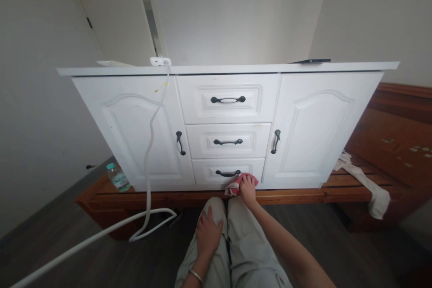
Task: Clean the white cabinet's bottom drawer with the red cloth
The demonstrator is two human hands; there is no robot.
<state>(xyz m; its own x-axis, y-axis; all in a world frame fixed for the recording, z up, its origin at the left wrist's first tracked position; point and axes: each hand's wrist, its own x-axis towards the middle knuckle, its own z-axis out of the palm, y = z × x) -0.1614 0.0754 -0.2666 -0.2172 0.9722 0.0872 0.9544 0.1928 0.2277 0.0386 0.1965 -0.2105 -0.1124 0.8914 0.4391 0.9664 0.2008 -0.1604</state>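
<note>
A white cabinet (310,130) with two doors and three middle drawers stands on a low wooden platform (297,195). My right hand (248,189) presses a pink cloth (236,182) against the bottom drawer (205,172), just right of its black handle (228,173). My left hand (207,231) rests flat on my left knee, holding nothing, with a bracelet at the wrist. My legs in light trousers fill the bottom centre.
A white cable (148,157) hangs from a power strip (160,61) on the cabinet top and loops across the dark floor. A plastic bottle (118,177) stands at the platform's left end. A pale rag (367,184) drapes over the platform at right.
</note>
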